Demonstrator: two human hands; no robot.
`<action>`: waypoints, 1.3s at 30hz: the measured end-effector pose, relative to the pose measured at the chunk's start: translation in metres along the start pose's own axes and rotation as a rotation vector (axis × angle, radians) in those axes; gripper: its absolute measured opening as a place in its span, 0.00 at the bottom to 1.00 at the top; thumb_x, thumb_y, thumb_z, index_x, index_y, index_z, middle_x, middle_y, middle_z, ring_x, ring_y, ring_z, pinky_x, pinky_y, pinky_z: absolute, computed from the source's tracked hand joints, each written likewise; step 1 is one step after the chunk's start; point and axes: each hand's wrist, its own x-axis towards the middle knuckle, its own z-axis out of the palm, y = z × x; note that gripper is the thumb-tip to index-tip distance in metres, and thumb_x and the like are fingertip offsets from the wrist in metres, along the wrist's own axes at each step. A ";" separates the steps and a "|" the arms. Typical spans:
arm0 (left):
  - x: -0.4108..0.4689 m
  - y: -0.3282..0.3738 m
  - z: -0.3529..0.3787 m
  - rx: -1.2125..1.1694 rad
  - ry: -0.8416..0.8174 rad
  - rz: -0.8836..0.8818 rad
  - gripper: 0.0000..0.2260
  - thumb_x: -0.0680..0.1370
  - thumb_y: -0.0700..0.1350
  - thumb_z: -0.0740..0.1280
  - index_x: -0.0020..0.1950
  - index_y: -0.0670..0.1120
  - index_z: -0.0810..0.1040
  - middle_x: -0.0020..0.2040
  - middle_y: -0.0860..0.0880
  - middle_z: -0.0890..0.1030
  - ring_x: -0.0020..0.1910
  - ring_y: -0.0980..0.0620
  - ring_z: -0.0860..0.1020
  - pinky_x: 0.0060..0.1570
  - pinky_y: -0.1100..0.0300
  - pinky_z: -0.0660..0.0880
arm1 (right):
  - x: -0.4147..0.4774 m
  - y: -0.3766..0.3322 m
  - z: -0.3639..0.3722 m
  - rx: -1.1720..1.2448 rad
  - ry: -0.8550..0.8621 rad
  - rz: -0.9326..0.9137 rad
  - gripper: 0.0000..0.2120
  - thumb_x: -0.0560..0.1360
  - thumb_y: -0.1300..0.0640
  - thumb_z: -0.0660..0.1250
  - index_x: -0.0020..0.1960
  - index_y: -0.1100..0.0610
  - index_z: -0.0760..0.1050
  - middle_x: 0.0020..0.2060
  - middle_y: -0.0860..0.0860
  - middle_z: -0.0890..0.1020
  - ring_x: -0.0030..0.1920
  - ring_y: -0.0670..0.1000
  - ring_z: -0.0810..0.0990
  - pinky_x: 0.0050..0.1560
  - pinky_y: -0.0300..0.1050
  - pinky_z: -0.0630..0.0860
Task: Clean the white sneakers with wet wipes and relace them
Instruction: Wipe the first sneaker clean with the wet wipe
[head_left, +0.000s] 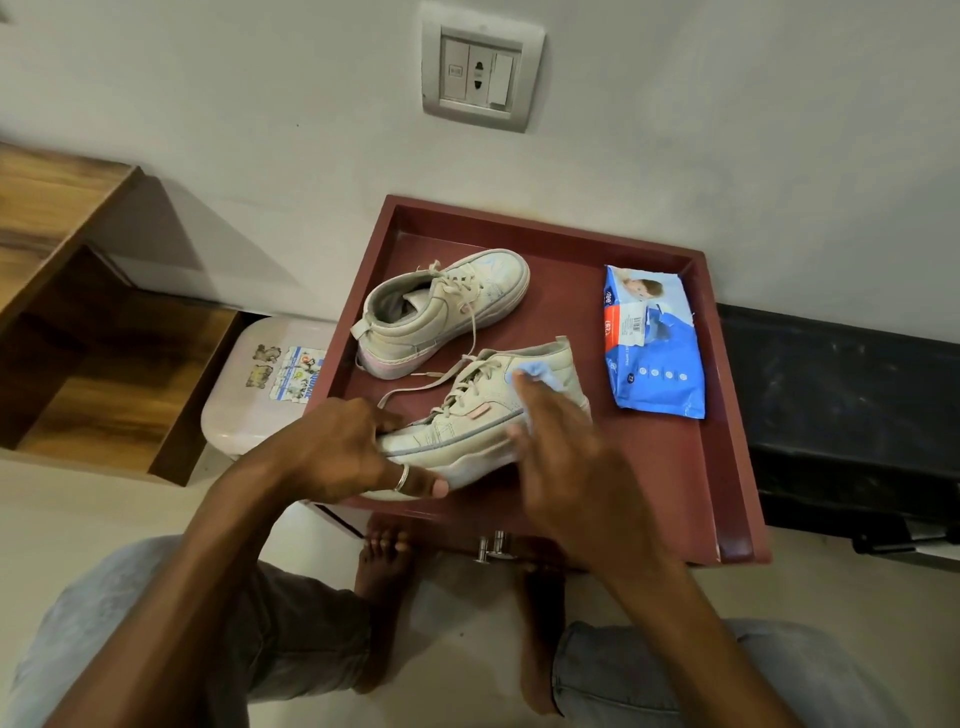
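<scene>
A dark red wooden drawer (654, 478), pulled out from a pale wall, carries everything here. A person sits before it, with pale jeans and bare feet (384, 577) on the floor below its small metal handle (493, 545).

The nearer off-white lace-up sneaker (467, 421) lies at the drawer's front edge, tipped onto its side, toe to the left and heel towards the right. The left hand (343, 447) grips its toe end: the fingers (382, 415) curl over the top of the toe, and the thumb, which wears a silver ring, lies along the sole. The right hand (566, 467) is blurred. Its fingers look fairly straight and spread, and they press a crumpled pale blue wet wipe (540, 371) against the sneaker's side near the ankle. The shoe is laced, and one loose lace end (415, 387) trails across the drawer floor to the left.

The second off-white sneaker (452, 306) sits behind the first, upright on its sole, toe pointing to the far right, also laced. The two shoes are near each other but not touching.

A flat blue plastic pack of wet wipes (654, 343) lies in the right part of the drawer, well apart from both shoes.

Left of the drawer stands a pale pink plastic stool (249, 405) with stickers on top, and beyond it a brown wooden shelf unit (104, 338). A grey wall socket plate (480, 73) is set in the wall above
</scene>
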 end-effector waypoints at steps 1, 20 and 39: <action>-0.001 0.001 0.000 -0.003 -0.003 0.002 0.47 0.53 0.85 0.62 0.63 0.58 0.81 0.52 0.61 0.85 0.48 0.60 0.83 0.53 0.56 0.81 | 0.002 0.009 -0.006 -0.021 0.060 0.016 0.20 0.80 0.62 0.63 0.71 0.63 0.70 0.65 0.58 0.78 0.64 0.54 0.76 0.61 0.45 0.77; -0.002 0.004 0.001 -0.001 -0.022 0.007 0.42 0.57 0.79 0.66 0.63 0.56 0.82 0.53 0.60 0.85 0.48 0.59 0.84 0.52 0.56 0.82 | 0.024 0.038 -0.003 -0.127 0.295 0.258 0.12 0.74 0.68 0.70 0.57 0.65 0.80 0.51 0.60 0.80 0.49 0.57 0.80 0.44 0.52 0.81; 0.001 0.001 -0.002 -0.002 -0.056 -0.001 0.45 0.56 0.82 0.64 0.63 0.55 0.82 0.53 0.60 0.85 0.48 0.60 0.84 0.51 0.58 0.82 | 0.011 0.006 0.019 -0.049 0.289 0.093 0.17 0.71 0.73 0.69 0.59 0.65 0.80 0.53 0.58 0.83 0.52 0.57 0.80 0.55 0.46 0.79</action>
